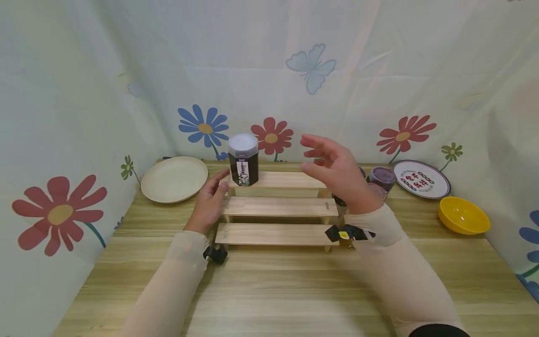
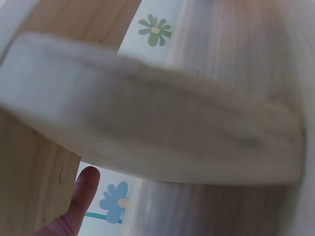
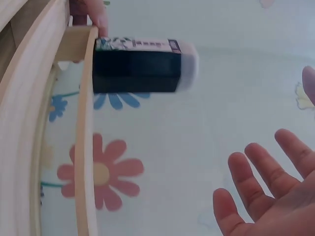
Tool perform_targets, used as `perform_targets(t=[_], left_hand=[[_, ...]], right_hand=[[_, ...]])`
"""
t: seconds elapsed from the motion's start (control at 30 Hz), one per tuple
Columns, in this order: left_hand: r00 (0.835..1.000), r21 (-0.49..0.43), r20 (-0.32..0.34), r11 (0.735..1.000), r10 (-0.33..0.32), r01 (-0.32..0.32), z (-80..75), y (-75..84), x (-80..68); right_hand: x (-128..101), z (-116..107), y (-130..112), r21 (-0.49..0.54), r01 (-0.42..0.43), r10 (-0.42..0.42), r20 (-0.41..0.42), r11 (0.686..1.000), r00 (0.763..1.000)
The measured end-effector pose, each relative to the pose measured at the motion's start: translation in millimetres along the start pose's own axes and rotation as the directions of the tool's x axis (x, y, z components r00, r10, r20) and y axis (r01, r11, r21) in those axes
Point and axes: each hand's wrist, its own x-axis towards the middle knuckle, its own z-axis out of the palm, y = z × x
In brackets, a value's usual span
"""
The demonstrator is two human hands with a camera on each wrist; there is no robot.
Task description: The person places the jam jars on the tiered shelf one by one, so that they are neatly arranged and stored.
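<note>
A dark hexagonal jar (image 1: 244,161) with a pale lid and a printed label stands upright at the left end of the top board of a three-step wooden rack (image 1: 278,206). My left hand (image 1: 210,201) holds the left end of that top board, beside the jar, with the thumb (image 2: 84,189) showing past the wood in the left wrist view. In the air above the rack's right end, my right hand (image 1: 332,166) holds nothing, its fingers spread apart. The right wrist view shows the jar (image 3: 138,69) lying clear of those fingers (image 3: 251,182).
Right of the rack, a purple-topped jar (image 1: 383,177) and other dark items are partly hidden behind my right forearm. A patterned plate (image 1: 421,180) and a yellow bowl (image 1: 463,215) are farther right. A cream plate (image 1: 174,180) lies back left. Flowered cloth (image 1: 252,56) encloses the table.
</note>
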Motion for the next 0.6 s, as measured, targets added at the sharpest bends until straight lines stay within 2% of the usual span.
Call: perform_targets(t=[0.1, 0.23, 0.37, 0.6], left_hand=[[1.0, 0.005, -0.009, 1.0, 0.015, -0.015, 0.2, 0.7, -1.2], [0.999, 0.01, -0.019, 0.999, 0.044, -0.044, 0.7, -0.9, -2.0], [0.998, -0.01, -0.026, 0.998, 0.054, -0.054, 0.0, -2.4, -2.9], [0.999, -0.01, -0.024, 0.999, 0.048, -0.048, 0.3, 0.8, -3.7]], right_hand=[[-17.1, -18.8, 3.6, -0.049, -0.016, 0.015, -0.026, 0.999, 1.0], [-38.4, -40.3, 10.6, -0.17, -0.075, 0.069, -0.045, 0.983, 0.997], [-54.1, -57.1, 21.1, -0.275, -0.087, 0.088, -0.01, 0.957, 0.996], [-75.7, -79.1, 35.2, -0.333, -0.076, 0.101, 0.058, 0.94, 0.993]])
